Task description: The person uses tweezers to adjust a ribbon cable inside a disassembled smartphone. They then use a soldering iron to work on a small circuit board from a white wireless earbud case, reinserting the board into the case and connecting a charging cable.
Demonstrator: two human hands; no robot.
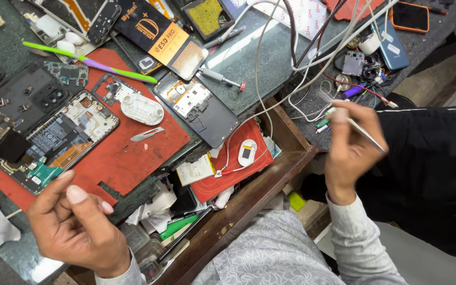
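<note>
My left hand [77, 224] hovers over the near edge of a red work mat [127, 153], fingers loosely curled, thumb and fingertips pinched together; I cannot tell whether anything small is between them. Just beyond it lies an opened phone [59, 140] with its board and battery exposed. My right hand [350, 150] is raised at the right, shut on thin metal tweezers [366, 133] that point down to the right. A second opened phone frame [199, 108] lies at the mat's far right corner.
An open wooden drawer [249, 195] full of small parts and a red pouch sits between my hands. A scalpel blade [146, 134], a white plastic piece [142, 108], a green and purple pry tool [91, 63], a screwdriver [220, 78] and tangled white cables [302, 63] cover the bench.
</note>
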